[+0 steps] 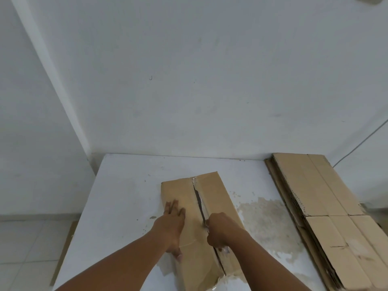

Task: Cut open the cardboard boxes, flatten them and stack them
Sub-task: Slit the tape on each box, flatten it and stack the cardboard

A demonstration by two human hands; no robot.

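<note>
- Though painted white, worn to a mottled brownish patch right of centre: counter (126, 196), pushed up against a plain white wall (210, 80), with a room corner at the far left.
- Below on the left, pale tiled floor (25, 238), with a strip of cardboard (63, 255) lying along the counter's left edge.
- Bare counter from the box out to the left and far edges; on the right, only a lane of worn surface before the stack.
- One cardboard box (212, 196), lying lengthwise mid-counter, top seam slit open.
- One stack (315, 196) of flattened boxes along the right side, well apart from the box; sheets too close to count.
- Two hands: left hand (174, 219) pressed flat on the left flap, fingers straight; right hand (218, 229) clenched around a knife (201, 210), blade down in the seam.
</note>
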